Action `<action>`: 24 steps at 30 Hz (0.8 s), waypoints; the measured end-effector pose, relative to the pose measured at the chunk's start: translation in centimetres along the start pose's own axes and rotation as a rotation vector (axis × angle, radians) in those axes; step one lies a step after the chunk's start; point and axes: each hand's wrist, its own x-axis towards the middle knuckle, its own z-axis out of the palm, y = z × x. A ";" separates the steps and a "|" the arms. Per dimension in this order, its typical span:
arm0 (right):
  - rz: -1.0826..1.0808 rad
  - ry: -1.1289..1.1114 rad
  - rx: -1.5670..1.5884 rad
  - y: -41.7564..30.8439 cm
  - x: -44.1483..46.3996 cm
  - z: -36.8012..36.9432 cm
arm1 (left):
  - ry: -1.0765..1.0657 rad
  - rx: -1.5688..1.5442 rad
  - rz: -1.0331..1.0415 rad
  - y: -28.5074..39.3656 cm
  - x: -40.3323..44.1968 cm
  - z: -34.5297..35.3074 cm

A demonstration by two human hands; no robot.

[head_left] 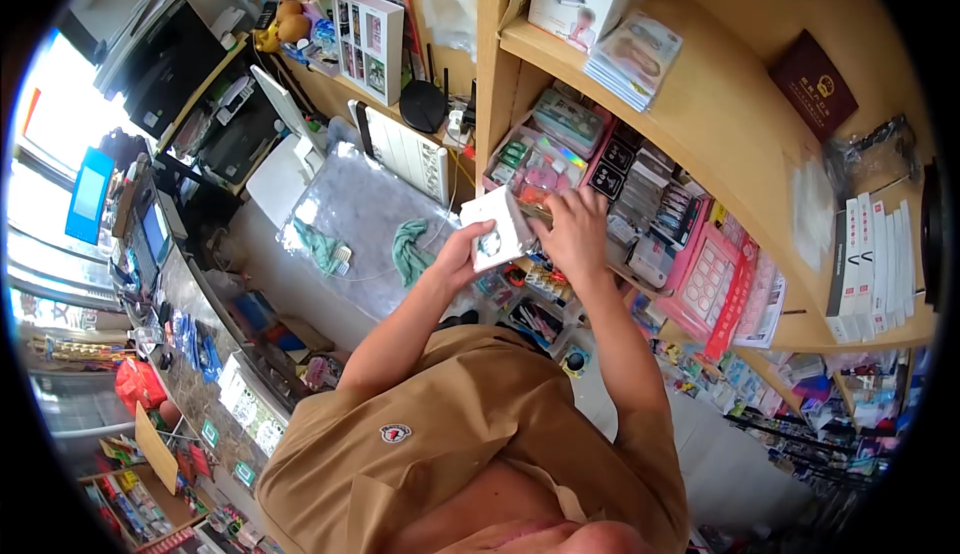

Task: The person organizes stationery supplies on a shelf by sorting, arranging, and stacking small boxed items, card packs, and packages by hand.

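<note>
A small white box (492,226) with a dark round mark on its face is in my left hand (462,257), the thumb lying over its front. My right hand (572,237) is at the box's right edge, its fingers bent beside a shelf compartment; what its fingertips hold, if anything, is hidden. Just behind the hands, a clear plastic bin (540,164) with colourful packets stands on the wooden shelf. Dark and white small packages (640,184) fill the shelf to the right of it, next to a pink case (700,279).
White boxes (872,264) stand on the upper shelf (700,94) at the right, near a dark red booklet (813,85). A plastic-covered grey surface (365,219) with green cloths (410,252) lies ahead left. A cluttered counter (200,304) runs along the left.
</note>
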 end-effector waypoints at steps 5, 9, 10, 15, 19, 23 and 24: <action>0.017 0.053 -0.099 0.8 0.5 3.1 | -0.069 -0.171 0.063 0.4 -4.1 -0.5; -0.002 0.121 -0.123 0.5 0.5 3.6 | -0.038 -0.136 0.044 0.0 -4.8 -2.8; 0.017 0.115 -0.123 0.6 0.5 3.7 | -0.036 -0.146 0.047 -0.3 -4.9 -3.6; 0.056 0.051 -0.095 0.6 0.8 3.6 | 0.132 -0.027 0.020 -1.9 -7.0 -3.3; -0.005 0.085 -0.021 0.1 0.1 1.6 | 0.194 0.029 0.011 -2.8 -9.0 -3.2; -0.016 0.139 0.173 -1.8 1.2 0.3 | 0.195 -0.002 -0.034 -3.7 -9.1 -4.9; -0.011 0.141 0.176 -1.9 2.0 0.2 | 0.195 -0.002 -0.050 -3.7 -9.3 -5.1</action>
